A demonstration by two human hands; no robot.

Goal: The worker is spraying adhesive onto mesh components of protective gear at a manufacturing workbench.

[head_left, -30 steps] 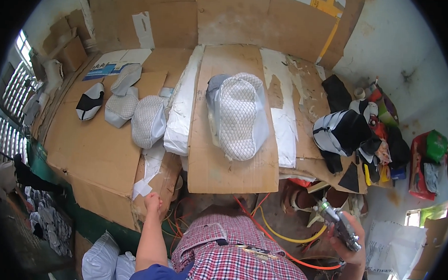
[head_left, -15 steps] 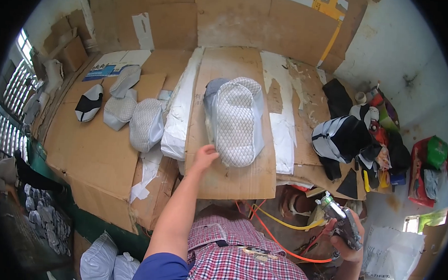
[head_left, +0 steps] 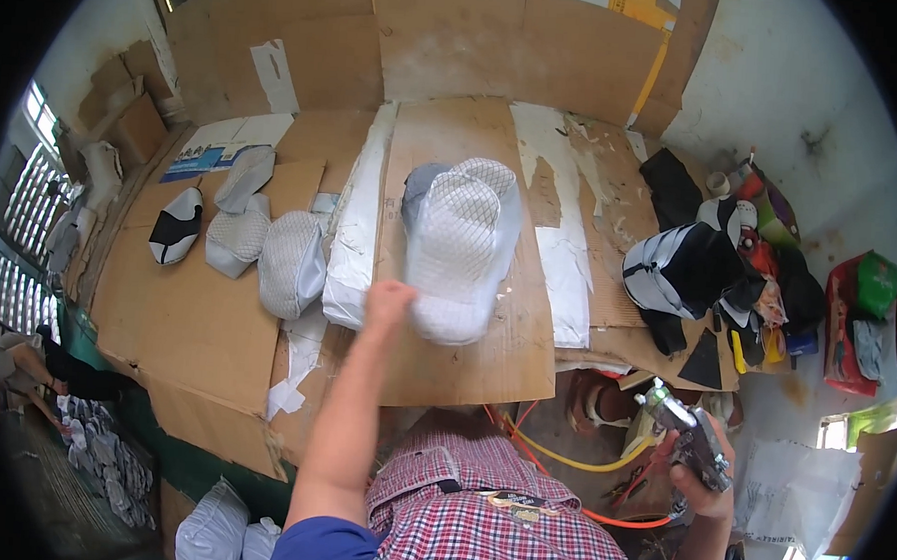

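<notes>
Currently, a white quilted fabric cover [head_left: 458, 245] lies in the middle of the view on a brown cardboard sheet [head_left: 489, 380], its long axis running roughly from twelve to six o'clock. A blue-grey part [head_left: 416, 191] shows from beneath it at ten o'clock. Taking the cover as the clock's centre, the left hand [head_left: 391, 298] is at eight o'clock, right by the cover's near left edge; it is motion-blurred with its fingers seemingly curled in, and I cannot tell whether they pinch the fabric or how far they are open.

Out at four o'clock, the right hand [head_left: 707, 496] is closed around a metal spray gun [head_left: 684, 426] with a greenish front end, whose nozzle points up toward ten o'clock. A yellow hose [head_left: 575, 466] and an orange hose [head_left: 623, 522] curve at five o'clock.

Toward nine o'clock lie two more quilted pieces [head_left: 291, 265], with a black-and-white piece [head_left: 176, 226] farther out and a pale grey piece [head_left: 246, 179] nearer ten. At three o'clock sits a pile of black and white pieces [head_left: 681, 268], and beyond it hangs a red bag [head_left: 844, 332]. A white sack [head_left: 212, 528] stands at seven.
</notes>
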